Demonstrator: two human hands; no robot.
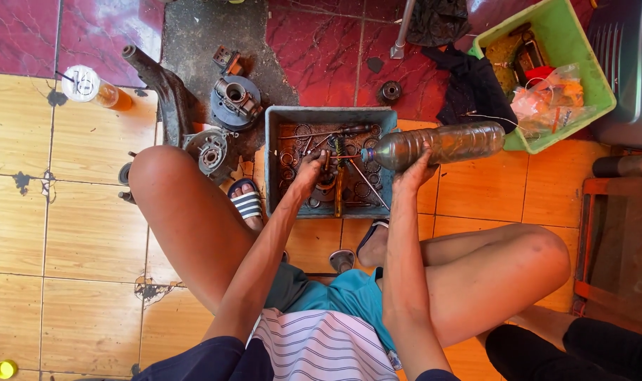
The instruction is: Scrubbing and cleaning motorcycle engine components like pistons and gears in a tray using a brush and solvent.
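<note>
Floor: tiled, yellow/orange near the person, dark red along the far edge. Person sits on it w/ knees apart, two feet in sandals.

Counts, largest first:
- 1 green plastic basket at far right corner of floor, holding clear bags & small parts.
- 1 grey-blue tray in the middle, betw. the feet, rectangular, walls grimy. Inside: many metal rings, washers, rods and a few long tools, all oily; too tangled to count.
- 1 black cloth just left of the basket, touching it.
- 1 dark curved metal arm left of the tray.
- 2 round engine-type castings beside that arm, one farther, one nearer, the nearer one close to the left foot.
- 1 plastic bottle, in hand.
- 1 small clear bottle w/ orange liquid near the far left edge, lying down.
- 1 small round black part beyond the tray.
- 1 yellow cap at near left corner.

Bottle: clear plastic gone brownish, dirty, lying horizontal over the tray's right far corner, neck end pointing left over the tray.

Hands: right hand grips the bottle from below near the neck. Left hand is down inside the tray, fingers closed on small metal parts; exactly which piece can't be told.
</note>
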